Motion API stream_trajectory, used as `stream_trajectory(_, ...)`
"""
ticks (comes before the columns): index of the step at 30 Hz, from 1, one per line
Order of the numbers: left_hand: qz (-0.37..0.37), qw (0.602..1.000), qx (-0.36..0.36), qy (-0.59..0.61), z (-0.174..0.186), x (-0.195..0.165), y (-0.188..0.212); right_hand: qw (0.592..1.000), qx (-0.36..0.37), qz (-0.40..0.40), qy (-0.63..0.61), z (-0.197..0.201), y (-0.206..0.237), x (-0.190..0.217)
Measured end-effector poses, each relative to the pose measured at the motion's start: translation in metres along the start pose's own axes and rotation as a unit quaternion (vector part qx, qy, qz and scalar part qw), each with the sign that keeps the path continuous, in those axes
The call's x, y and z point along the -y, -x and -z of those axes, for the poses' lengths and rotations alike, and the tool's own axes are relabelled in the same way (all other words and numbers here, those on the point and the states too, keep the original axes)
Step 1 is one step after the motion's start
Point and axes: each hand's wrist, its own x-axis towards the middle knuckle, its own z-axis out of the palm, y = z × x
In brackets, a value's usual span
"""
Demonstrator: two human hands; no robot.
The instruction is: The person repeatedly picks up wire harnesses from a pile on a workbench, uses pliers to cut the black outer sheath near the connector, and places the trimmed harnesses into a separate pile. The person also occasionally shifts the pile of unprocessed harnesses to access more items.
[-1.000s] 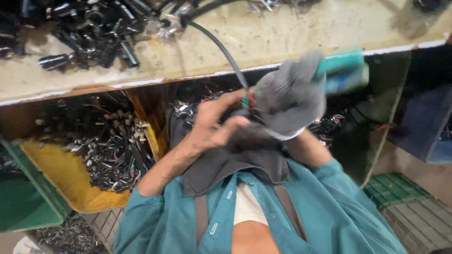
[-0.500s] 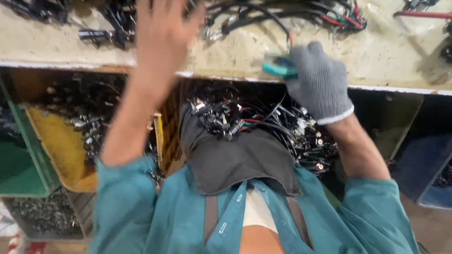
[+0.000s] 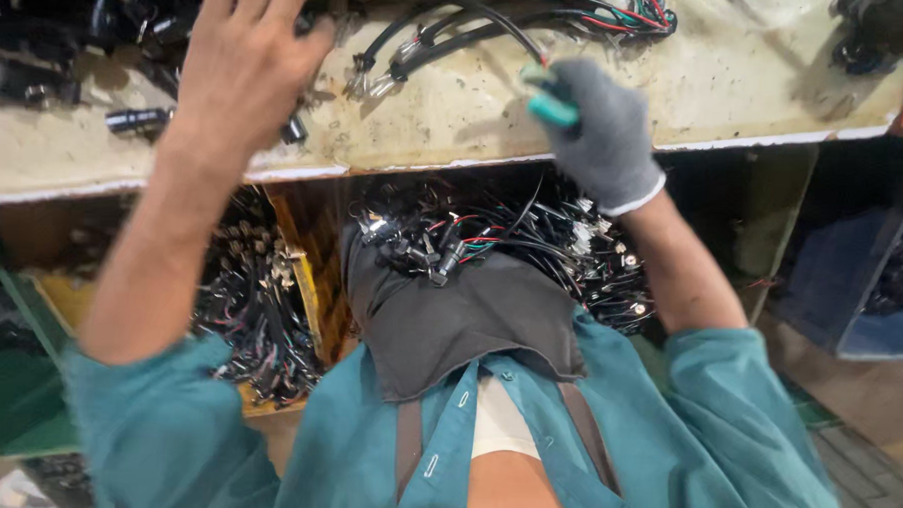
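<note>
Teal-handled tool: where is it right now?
The teal-handled tool is in the grey-gloved right hand, upper centre-right of the head view, over the worn bench top beside a black cable bundle.

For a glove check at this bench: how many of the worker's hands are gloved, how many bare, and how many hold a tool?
Gloved hands: 1, the right hand, in a grey knit glove
Bare hands: 1, the left hand
Hands holding a tool: 1, the right, on a teal-handled tool
Total hands: 2
</note>
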Motion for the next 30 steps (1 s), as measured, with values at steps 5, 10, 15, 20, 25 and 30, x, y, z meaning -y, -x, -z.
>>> stream_trajectory(5,0.119,0.891,-0.114,0.424,0.026,0.001,-0.003,0.996,-0.080,0.011,0.023,-0.018,0.013,0.002)
stream_trajectory(10,0.160,0.390,-0.129,0.897,0.030,-0.098,-0.001,0.860,-0.090,-0.275,-0.421,-0.008,0.029,0.033)
stream_trajectory(15,0.242,0.472,0.043,0.847,0.018,-0.172,0.011,0.969,0.043,0.009,-0.243,0.024,0.038,0.066)
stream_trajectory(20,0.178,0.642,-0.044,0.744,0.027,-0.181,0.002,0.960,0.141,0.154,-0.187,0.021,0.027,0.055)
stream_trajectory(25,0.204,0.670,-0.102,0.706,0.032,-0.187,0.002,0.934,-0.027,-0.086,-0.346,0.008,0.052,0.066)
stream_trajectory(30,0.152,0.650,-0.086,0.739,0.033,-0.191,0.007,0.706,-0.095,-0.263,-0.651,0.004,0.071,0.086)
